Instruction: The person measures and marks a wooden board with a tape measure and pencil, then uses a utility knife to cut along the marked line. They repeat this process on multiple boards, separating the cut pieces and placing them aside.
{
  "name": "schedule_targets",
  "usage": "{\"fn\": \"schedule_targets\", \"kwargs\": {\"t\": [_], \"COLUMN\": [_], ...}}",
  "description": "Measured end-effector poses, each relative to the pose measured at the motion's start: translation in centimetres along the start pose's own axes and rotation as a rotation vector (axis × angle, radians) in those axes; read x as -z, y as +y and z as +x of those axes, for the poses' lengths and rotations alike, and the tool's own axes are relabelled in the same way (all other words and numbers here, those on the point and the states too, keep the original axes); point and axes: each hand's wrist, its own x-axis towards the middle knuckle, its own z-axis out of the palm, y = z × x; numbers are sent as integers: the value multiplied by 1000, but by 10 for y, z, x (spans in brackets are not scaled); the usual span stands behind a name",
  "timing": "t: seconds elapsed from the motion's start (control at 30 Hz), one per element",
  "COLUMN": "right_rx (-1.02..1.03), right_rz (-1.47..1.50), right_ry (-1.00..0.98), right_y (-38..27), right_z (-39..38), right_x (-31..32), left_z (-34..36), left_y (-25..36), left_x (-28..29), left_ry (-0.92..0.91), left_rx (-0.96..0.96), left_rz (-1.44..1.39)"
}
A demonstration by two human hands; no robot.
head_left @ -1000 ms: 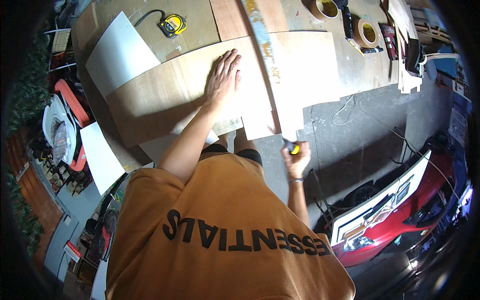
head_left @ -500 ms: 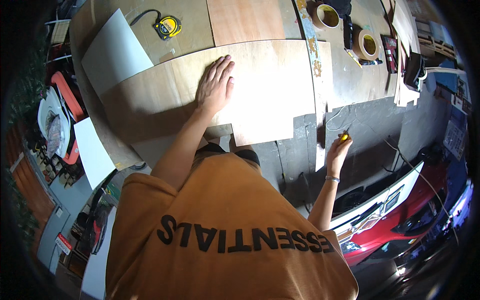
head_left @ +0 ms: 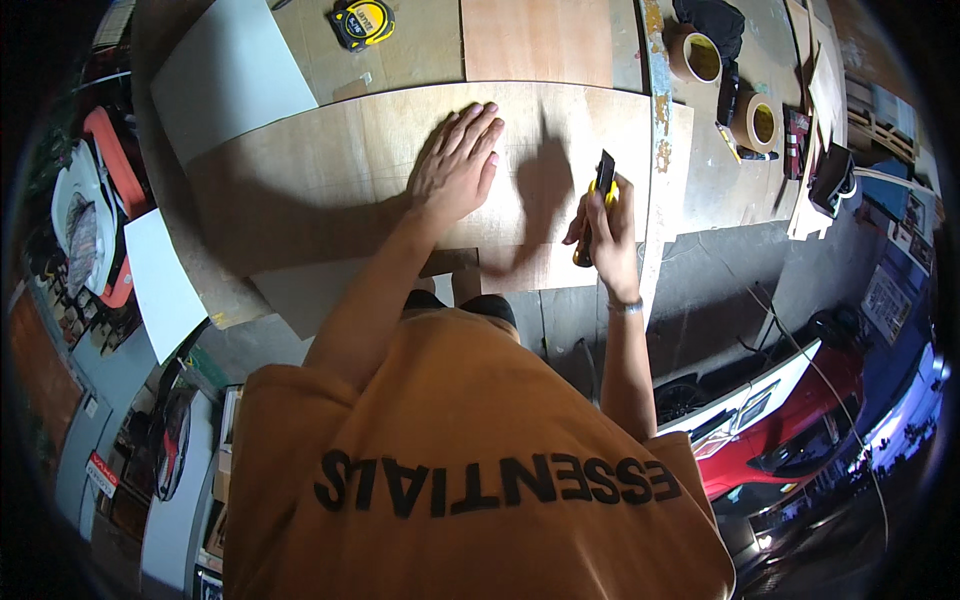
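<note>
Honestly, the pale, thin plywood sheet point(head_left: 370, 150) under the flat left hand point(head_left: 452, 182) looks light but stiffish, best palmed, while the right hand point(head_left: 614, 235), well apart, clutches a yellow-and-black plastic utility knife point(head_left: 606, 172).

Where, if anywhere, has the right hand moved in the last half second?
Yes: the right hand went left and forward, from off the plywood sheet to over it.
</note>
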Motion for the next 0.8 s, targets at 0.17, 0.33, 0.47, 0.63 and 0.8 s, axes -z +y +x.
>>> {"fn": "schedule_targets", "kwargs": {"t": [0.17, 0.33, 0.47, 0.63, 0.8], "right_rx": [260, 116, 58, 159, 147], "right_rz": [-818, -1110, -1091, -1224, -1207], "right_ry": [67, 178, 187, 235, 218], "right_y": [1, 5, 5, 8, 8], "right_z": [80, 106, 113, 118, 118], "right_x": [-50, -79, -83, -85, -84], "left_z": [0, 0, 0, -1, -1], "left_y": [1, -3, -5, -6, -5], "left_x": [0, -4, -7, -7, -8], "left_ry": [-18, -20, -4, -46, -56], "left_rx": [39, 42, 23, 20, 30], "left_rz": [33, -7, 1, 23, 11]}}
